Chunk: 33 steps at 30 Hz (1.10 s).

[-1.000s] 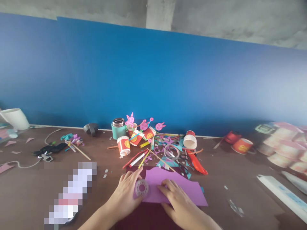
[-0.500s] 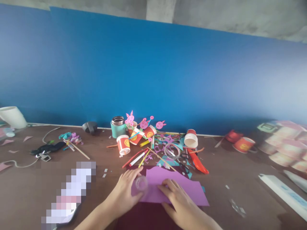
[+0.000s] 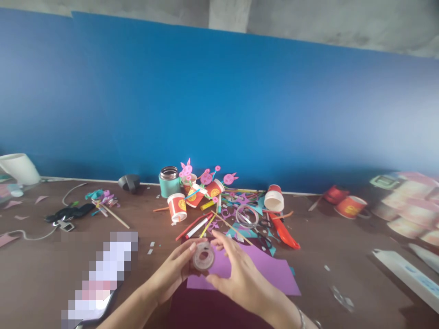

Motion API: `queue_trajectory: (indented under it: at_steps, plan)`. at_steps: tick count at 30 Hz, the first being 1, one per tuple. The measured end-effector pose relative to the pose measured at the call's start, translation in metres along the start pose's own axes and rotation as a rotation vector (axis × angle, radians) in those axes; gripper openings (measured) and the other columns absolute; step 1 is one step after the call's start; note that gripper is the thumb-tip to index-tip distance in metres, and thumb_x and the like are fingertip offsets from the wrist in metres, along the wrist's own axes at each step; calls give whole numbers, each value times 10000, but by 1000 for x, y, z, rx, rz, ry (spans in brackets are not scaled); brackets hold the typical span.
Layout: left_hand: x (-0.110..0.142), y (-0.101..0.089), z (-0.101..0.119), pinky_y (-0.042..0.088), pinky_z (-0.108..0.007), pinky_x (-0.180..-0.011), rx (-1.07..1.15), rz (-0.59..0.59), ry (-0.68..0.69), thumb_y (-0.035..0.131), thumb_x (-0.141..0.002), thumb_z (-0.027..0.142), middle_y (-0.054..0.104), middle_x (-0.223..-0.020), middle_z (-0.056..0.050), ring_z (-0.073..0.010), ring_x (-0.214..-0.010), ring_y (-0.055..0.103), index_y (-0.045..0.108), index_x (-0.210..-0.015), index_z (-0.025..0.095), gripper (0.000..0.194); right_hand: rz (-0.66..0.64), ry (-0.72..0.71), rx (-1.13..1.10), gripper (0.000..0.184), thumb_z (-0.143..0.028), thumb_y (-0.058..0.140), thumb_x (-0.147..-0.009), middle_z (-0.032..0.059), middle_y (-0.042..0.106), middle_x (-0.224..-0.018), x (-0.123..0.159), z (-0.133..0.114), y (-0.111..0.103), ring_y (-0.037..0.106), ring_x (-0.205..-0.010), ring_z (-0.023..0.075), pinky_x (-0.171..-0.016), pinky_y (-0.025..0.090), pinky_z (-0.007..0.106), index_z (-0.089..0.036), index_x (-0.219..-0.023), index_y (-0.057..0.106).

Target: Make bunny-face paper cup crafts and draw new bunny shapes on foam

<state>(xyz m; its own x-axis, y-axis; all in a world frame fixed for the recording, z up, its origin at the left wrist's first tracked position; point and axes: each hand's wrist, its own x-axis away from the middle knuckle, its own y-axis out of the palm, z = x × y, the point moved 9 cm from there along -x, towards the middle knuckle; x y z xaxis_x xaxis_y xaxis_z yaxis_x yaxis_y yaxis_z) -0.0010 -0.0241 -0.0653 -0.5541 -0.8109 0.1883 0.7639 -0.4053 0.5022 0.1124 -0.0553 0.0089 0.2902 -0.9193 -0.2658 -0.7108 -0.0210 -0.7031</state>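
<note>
My left hand [image 3: 174, 269] grips a small roll of clear tape [image 3: 198, 261] between thumb and fingers, its round side facing me. Close by on the right, my right hand [image 3: 236, 269] has thumb and fingers apart, curved toward the roll; whether a fingertip touches it I cannot tell. Beneath both hands lies a purple paper sheet [image 3: 274, 274] with a wavy upper edge, resting on a dark maroon sheet [image 3: 206, 310].
Behind the hands are paper cups [image 3: 177, 206], pink animal cutouts [image 3: 229, 178], markers [image 3: 199, 226], paper scraps, scissors [image 3: 264, 240] and a teal jar [image 3: 169, 186]. A phone [image 3: 103, 278] lies left, a white power strip [image 3: 408, 278] right.
My left hand has lifted the tape roll and turned it upright. My right hand has left the purple paper and come up beside the roll, fingers opening.
</note>
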Motion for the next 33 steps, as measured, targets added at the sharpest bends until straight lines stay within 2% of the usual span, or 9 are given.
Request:
queue_trajectory:
  at_steps: [4, 6, 10, 14, 17, 22, 27, 30, 33]
  plan:
    - [0, -3, -4, 460, -279, -705, -8, 46, -10, 575, -829, 430, 635, -1027, -104, -188, -849, 609, 593, -1132, 158, 408, 74, -99, 69, 604, -144, 645, -721, 87, 551, -1177, -4, -14, 5, 514, -1098, 243, -937, 429, 409, -236, -1253, 375]
    - [-2, -5, -4, 459, -268, -679, -52, 64, 0, 565, -825, 458, 643, -964, -92, -179, -808, 608, 593, -1119, 152, 425, 79, -141, 88, 524, -120, 637, -714, 64, 561, -1133, -5, -19, 7, 524, -1061, 233, -911, 437, 390, -247, -1178, 428]
    - [-4, -11, 7, 450, -257, -590, -336, 108, 76, 525, -821, 520, 638, -803, -55, -146, -635, 581, 589, -1086, 138, 470, 124, -142, 121, 435, -159, 652, -698, 80, 547, -1074, -2, -14, 7, 518, -1018, 239, -870, 448, 385, -205, -1085, 459]
    - [2, -7, 30, 470, -292, -769, -676, 103, 266, 628, -775, 375, 633, -906, -51, -186, -838, 589, 556, -1129, 170, 415, 69, -53, 160, 401, -210, 684, -655, 79, 546, -991, 0, 7, 21, 523, -961, 244, -828, 458, 379, -176, -1013, 506]
    - [7, 1, 34, 444, -325, -900, -878, 47, 313, 687, -690, 220, 609, -1079, -61, -212, -991, 568, 534, -1159, 206, 494, -18, 21, 228, 350, -280, 710, -633, 61, 555, -965, 1, 20, 35, 527, -928, 244, -820, 447, 379, -192, -941, 568]
    - [13, 12, 27, 369, -380, -1022, -1095, -44, 279, 696, -638, 182, 546, -1240, -82, -250, -1154, 496, 492, -1214, 232, 613, -96, 49, 207, 412, -297, 703, -658, 50, 566, -1005, 0, 27, 43, 518, -959, 231, -851, 424, 348, -212, -1040, 575]
    - [15, 13, 19, 278, -444, -1084, -1134, -124, 228, 728, -593, 181, 461, -1354, -88, -286, -1260, 390, 414, -1307, 271, 785, -110, 88, 135, 460, -274, 725, -646, 58, 563, -1043, 3, 25, 41, 514, -1009, 238, -895, 412, 350, -216, -1077, 577]
    - [13, 14, 17, 271, -443, -1085, -1153, -129, 224, 701, -621, 184, 467, -1353, -77, -281, -1260, 388, 419, -1305, 283, 747, -133, 67, 72, 491, -267, 720, -657, 74, 571, -1077, 4, 21, 37, 514, -1046, 248, -917, 415, 360, -215, -1120, 566]
    - [11, 12, 15, 293, -430, -1070, -1170, -95, 209, 632, -653, 153, 492, -1328, -74, -270, -1237, 417, 429, -1301, 283, 691, -163, 55, -14, 436, -206, 625, -738, 89, 591, -1128, 0, 28, 26, 543, -1069, 224, -914, 432, 330, -205, -1166, 545]
